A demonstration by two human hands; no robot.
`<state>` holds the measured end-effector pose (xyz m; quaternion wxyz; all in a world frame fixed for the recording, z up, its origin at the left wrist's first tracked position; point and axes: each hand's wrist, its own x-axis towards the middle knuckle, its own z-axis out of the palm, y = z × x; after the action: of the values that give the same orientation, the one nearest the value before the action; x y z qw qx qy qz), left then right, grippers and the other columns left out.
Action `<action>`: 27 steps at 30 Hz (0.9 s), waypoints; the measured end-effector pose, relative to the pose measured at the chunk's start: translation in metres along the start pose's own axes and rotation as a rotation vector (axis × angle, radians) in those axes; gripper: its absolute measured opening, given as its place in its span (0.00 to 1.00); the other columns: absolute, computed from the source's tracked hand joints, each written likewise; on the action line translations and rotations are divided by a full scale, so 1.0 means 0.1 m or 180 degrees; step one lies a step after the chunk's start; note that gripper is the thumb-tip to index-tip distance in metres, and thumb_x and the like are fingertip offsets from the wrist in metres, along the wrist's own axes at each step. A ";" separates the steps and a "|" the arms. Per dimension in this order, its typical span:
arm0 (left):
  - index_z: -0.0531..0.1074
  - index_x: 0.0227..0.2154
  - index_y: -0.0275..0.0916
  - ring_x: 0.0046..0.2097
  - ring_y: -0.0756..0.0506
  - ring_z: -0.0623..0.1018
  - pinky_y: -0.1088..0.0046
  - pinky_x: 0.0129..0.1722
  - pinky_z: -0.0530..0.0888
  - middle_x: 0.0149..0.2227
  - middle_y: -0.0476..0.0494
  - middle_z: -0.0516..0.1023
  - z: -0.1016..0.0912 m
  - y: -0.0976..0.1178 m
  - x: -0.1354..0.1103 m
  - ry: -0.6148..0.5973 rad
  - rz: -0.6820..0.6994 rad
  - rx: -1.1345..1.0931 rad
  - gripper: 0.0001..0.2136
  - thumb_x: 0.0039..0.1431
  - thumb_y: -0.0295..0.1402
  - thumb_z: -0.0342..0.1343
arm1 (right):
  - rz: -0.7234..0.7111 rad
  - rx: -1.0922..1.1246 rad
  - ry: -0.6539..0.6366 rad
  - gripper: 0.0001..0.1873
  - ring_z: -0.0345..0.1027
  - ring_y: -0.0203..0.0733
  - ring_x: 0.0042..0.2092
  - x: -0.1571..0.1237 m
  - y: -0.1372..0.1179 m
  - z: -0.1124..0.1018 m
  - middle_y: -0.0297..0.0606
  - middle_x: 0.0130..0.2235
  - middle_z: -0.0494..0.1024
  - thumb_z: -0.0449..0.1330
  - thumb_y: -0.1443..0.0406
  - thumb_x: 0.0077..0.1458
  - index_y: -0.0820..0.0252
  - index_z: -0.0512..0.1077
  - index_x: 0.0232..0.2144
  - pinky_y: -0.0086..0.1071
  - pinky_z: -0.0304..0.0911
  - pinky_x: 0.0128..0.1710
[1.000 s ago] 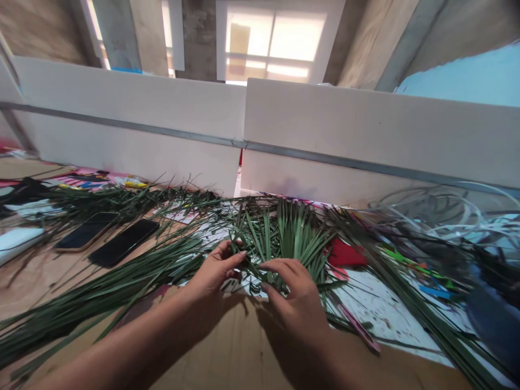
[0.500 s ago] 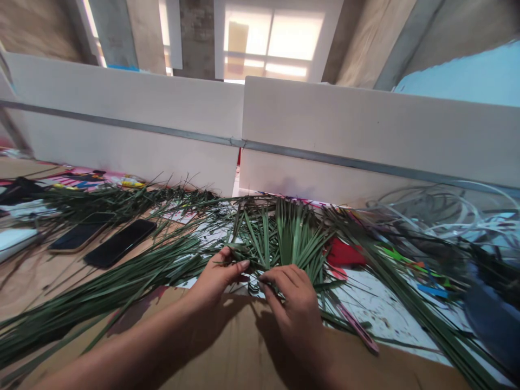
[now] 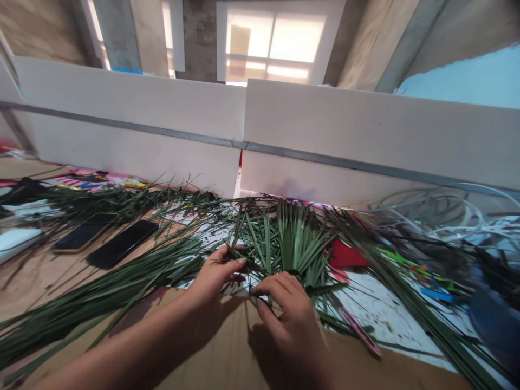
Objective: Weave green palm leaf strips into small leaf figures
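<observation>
My left hand (image 3: pixel 221 273) pinches a narrow green palm leaf strip (image 3: pixel 255 266) between thumb and fingers. To its right, my right hand (image 3: pixel 288 311) is closed, thumb and forefinger pinching a thin dark end of leaf strip just below the left fingertips. How the pieces join between the hands is too small to tell. Right behind the hands spreads a fan-shaped palm leaf (image 3: pixel 293 241). A long bundle of cut green leaf strips (image 3: pixel 134 276) lies left of my left hand. Under both wrists is a sheet of brown cardboard (image 3: pixel 211 346).
Two phones (image 3: pixel 122 244) lie at left, near a white box (image 3: pixel 18 241). A pink-handled cutter (image 3: pixel 359 333) rests right of my right hand. A red piece (image 3: pixel 347 254), more long leaves (image 3: pixel 410 298) and clear tubing (image 3: pixel 467 216) are farther right. White panels (image 3: pixel 134 151) stand behind.
My right hand has moved slightly down and left, toward me, still pinched. My left hand stays nearly in place. The whole view has shifted a little.
</observation>
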<state>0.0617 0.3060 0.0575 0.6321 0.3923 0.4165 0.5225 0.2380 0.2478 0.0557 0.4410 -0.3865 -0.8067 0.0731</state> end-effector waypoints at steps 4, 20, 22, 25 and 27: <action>0.74 0.43 0.40 0.29 0.46 0.78 0.71 0.30 0.71 0.27 0.48 0.78 0.01 0.00 -0.03 -0.0156 -0.0136 0.0040 0.17 0.48 0.30 0.68 | 0.0092 0.0337 -0.0270 0.09 0.72 0.46 0.40 0.05 -0.05 -0.06 0.36 0.39 0.81 0.63 0.70 0.58 0.55 0.76 0.41 0.38 0.63 0.41; 0.77 0.37 0.39 0.31 0.47 0.76 0.73 0.29 0.70 0.31 0.46 0.79 0.08 0.01 -0.08 -0.0835 -0.0024 0.0407 0.16 0.42 0.20 0.62 | 0.1081 0.1665 -0.0148 0.17 0.75 0.45 0.47 0.10 0.18 -0.10 0.42 0.52 0.80 0.51 0.58 0.70 0.51 0.76 0.53 0.41 0.68 0.51; 0.77 0.39 0.40 0.33 0.45 0.77 0.72 0.31 0.71 0.34 0.45 0.80 0.09 0.00 -0.08 -0.0777 -0.0094 0.0330 0.19 0.41 0.20 0.62 | 0.1066 0.1307 -0.0069 0.14 0.74 0.47 0.48 0.09 0.20 -0.09 0.41 0.48 0.81 0.54 0.61 0.68 0.54 0.78 0.48 0.41 0.67 0.50; 0.76 0.39 0.39 0.34 0.45 0.78 0.70 0.35 0.73 0.33 0.45 0.79 0.08 -0.02 -0.06 -0.0817 -0.0115 0.0218 0.20 0.40 0.19 0.64 | 0.1033 0.0863 0.0074 0.10 0.74 0.48 0.45 0.08 0.22 -0.07 0.41 0.43 0.81 0.58 0.67 0.62 0.56 0.78 0.43 0.40 0.67 0.47; 0.76 0.39 0.39 0.32 0.45 0.77 0.69 0.35 0.73 0.31 0.46 0.79 0.06 -0.05 -0.04 -0.0909 -0.0155 0.0161 0.20 0.40 0.18 0.66 | 0.1118 0.0796 0.0151 0.10 0.74 0.48 0.43 0.08 0.23 -0.06 0.41 0.41 0.81 0.59 0.68 0.59 0.56 0.79 0.41 0.41 0.67 0.46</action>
<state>0.0681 0.3014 0.0556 0.6874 0.4681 0.3448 0.4352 0.2535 0.2678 0.0539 0.4849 -0.4650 -0.7010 0.2393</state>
